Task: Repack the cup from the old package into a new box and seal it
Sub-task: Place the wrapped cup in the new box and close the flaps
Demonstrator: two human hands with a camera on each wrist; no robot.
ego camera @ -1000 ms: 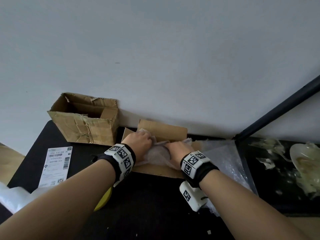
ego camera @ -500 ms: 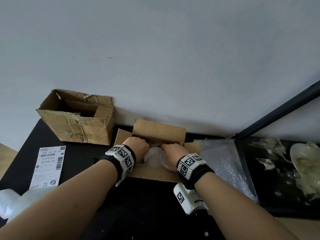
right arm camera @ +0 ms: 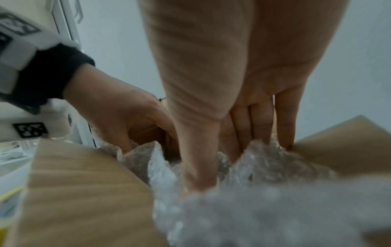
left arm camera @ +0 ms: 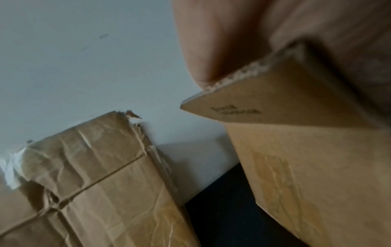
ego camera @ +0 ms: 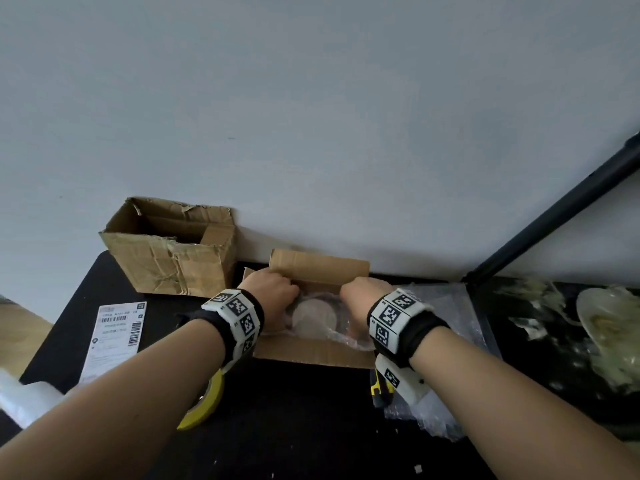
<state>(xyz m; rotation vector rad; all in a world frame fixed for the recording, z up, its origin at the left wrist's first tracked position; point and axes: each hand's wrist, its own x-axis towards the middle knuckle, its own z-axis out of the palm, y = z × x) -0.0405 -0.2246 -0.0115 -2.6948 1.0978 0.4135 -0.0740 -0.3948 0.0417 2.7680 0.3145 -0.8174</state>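
I have both hands down in the new box (ego camera: 313, 351), which sits open on the black surface (ego camera: 294, 427) against the far wall. The cup (ego camera: 314, 315), wrapped in bubble wrap (right arm camera: 264, 168), lies inside the box between my hands. My left hand (ego camera: 273, 299) reaches into the left side of the box, fingers bent down beside the wrapped cup; I cannot tell whether they grip it. From the left wrist view, the box's left flap (left arm camera: 275, 100) presses up against that hand. My right hand (ego camera: 363, 299) goes in on the right with its fingers (right arm camera: 262, 120) straight, pushed down into the wrap, thumb likewise. The old package (ego camera: 173, 251), torn and open, stands just left of the new box. A shipping label (ego camera: 114, 337) lies near left, a yellow tape roll (ego camera: 204, 403) under my left forearm, and loose bubble wrap sheet (ego camera: 446, 306) to the right.
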